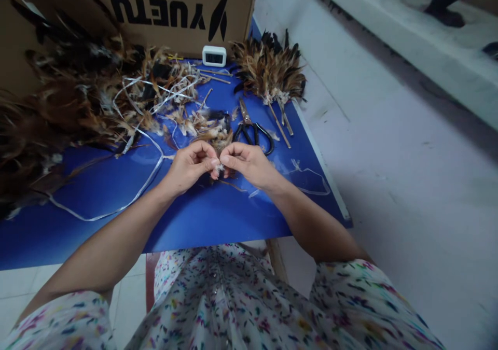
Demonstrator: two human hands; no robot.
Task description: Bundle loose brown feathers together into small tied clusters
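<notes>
My left hand (195, 164) and my right hand (246, 164) meet above the blue table, fingers pinched close together. Between them is the fluffy pale base of a small feather bunch (218, 138), whose brown tips point away from me. Both hands grip this base end. Just beyond the right hand lie black-handled scissors (251, 127), blades pointing away. A white plastic string (150, 181) runs over the table to the left of my left hand. Whether the string reaches into the fingers is hidden.
A large heap of brown and black feathers (89, 96) covers the left side. Finished-looking feather bundles on sticks (272, 70) lie at the back right. A small white digital clock (214, 56) stands before a cardboard box (163, 8). The wall (389, 148) borders the table's right edge.
</notes>
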